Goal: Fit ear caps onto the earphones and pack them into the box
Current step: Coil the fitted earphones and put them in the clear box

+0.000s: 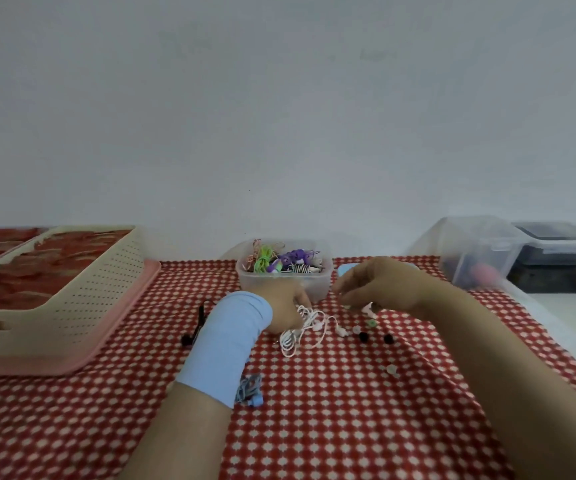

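Earphones (302, 329) before box (284, 271); basket (54, 289) left.

White-pink earphones (302, 329) lie tangled beside scattered ear caps (374, 332), before the clear box (284, 277) of coloured earphones.

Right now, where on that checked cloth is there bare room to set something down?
The near cloth between the forearms is bare, and so is the strip between the basket and the tub. It is crowded around the white earphones and the loose caps.

Red-and-white dotted tablecloth (348, 410) under everything. On it, white-pink earphones (302, 329), black ear caps (376, 337) just beside them. Cream basket (82, 299) sits in a pink tray (72, 362).
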### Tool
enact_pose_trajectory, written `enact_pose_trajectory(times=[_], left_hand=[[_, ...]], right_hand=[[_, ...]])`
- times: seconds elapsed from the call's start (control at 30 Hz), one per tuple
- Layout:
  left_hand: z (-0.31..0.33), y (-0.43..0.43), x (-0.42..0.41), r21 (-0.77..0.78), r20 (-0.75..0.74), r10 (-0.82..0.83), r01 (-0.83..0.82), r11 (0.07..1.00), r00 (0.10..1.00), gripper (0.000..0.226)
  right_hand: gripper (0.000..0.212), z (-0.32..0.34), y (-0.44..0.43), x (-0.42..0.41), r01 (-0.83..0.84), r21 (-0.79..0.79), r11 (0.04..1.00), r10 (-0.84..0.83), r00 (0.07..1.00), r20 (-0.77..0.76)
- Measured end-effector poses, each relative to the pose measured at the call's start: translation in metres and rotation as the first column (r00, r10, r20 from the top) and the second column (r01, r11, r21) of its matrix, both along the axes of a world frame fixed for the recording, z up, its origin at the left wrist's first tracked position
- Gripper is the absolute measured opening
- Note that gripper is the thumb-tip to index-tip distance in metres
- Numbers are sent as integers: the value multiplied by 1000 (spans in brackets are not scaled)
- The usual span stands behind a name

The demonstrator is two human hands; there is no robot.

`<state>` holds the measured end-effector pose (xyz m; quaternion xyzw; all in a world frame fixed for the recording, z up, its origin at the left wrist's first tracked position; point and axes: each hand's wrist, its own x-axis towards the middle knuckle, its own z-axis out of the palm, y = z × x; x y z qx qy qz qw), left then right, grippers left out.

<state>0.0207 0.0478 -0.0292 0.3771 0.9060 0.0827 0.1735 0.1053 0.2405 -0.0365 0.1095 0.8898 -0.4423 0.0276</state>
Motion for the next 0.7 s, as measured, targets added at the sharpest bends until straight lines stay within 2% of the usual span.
enact_pose_trajectory(times=[0.07, 0.17, 0.23, 0.37, 0.47, 0.6, 0.7], left_hand=[[-3, 0, -1, -21, -21, 6, -7, 1000, 1000, 39], [-3, -1, -1, -33, -36, 23, -24, 999, 999, 40], [-3, -1, -2, -24, -36, 31, -32, 999, 999, 42], [-3, 7, 0, 148, -42, 46, -40, 988, 998, 40], [-10, 17, 5, 270, -76, 16, 5, 963, 997, 26], [-20, 19, 6, 193, -113, 3, 19, 981, 994, 27], [-23, 15, 1, 154, -60, 24, -14, 988, 998, 35]], right_hand=[[16, 1, 3, -3, -28, 152, 988, 25, 999, 20], [20, 2, 4, -5, -106, 292, 950, 71, 989, 126], [12, 2, 3, -5, -132, 351, 927, 76, 983, 169], [11, 0, -6, -7, -151, 471, 869, 49, 974, 223], [9, -3, -10, -8, -170, 531, 830, 30, 964, 262], [6, -6, -11, -9, -169, 525, 834, 29, 964, 264], [10, -10, -14, -12, -158, 511, 845, 19, 964, 267]])
